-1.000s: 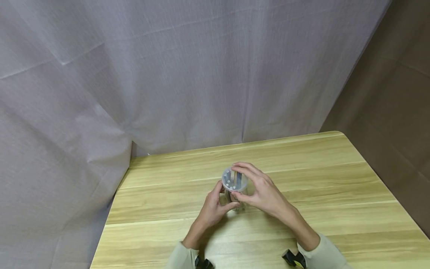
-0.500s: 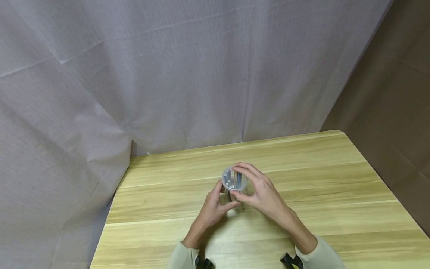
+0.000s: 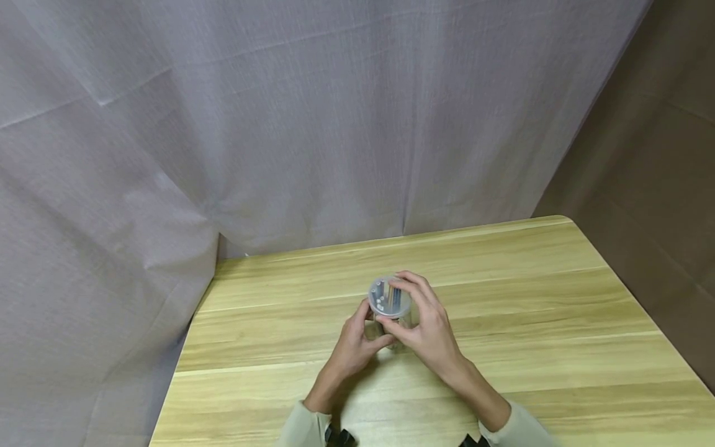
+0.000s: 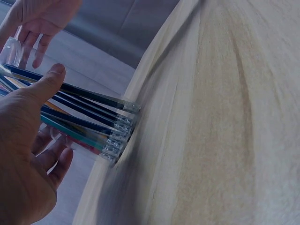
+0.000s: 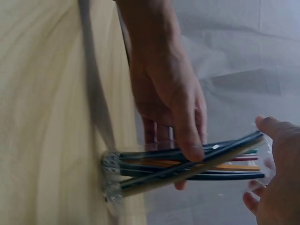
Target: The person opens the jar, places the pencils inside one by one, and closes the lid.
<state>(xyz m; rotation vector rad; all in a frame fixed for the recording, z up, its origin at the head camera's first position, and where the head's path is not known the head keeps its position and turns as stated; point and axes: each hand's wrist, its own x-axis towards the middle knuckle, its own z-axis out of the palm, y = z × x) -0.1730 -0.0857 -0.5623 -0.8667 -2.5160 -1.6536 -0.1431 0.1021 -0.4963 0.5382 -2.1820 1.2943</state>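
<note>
A clear plastic jar [image 5: 164,199] stands upright on the wooden table. Inside it are several long, thin sticks [image 5: 225,159] in dark blue, green, orange and other colours, like pencils. My left hand [image 3: 355,347] holds the jar's body, with its thumb on the near side and fingers round the far side. At the top, my right hand [image 3: 432,329] grips the rim of the round translucent lid [image 3: 375,304] between thumb and fingers. In the left wrist view, the jar's knobbly clear base [image 4: 119,133] is at the tabletop.
The wood-grain table [image 3: 530,310] extends around the jar on all sides. Grey cloth [image 3: 313,124] hangs behind its far edge and on the left. A brown surface [image 3: 642,186] lies beyond the right edge.
My right hand has turned round the lid, its thumb sliding left along the near rim and its wrist swinging left. The left hand and the jar stay in place.
</note>
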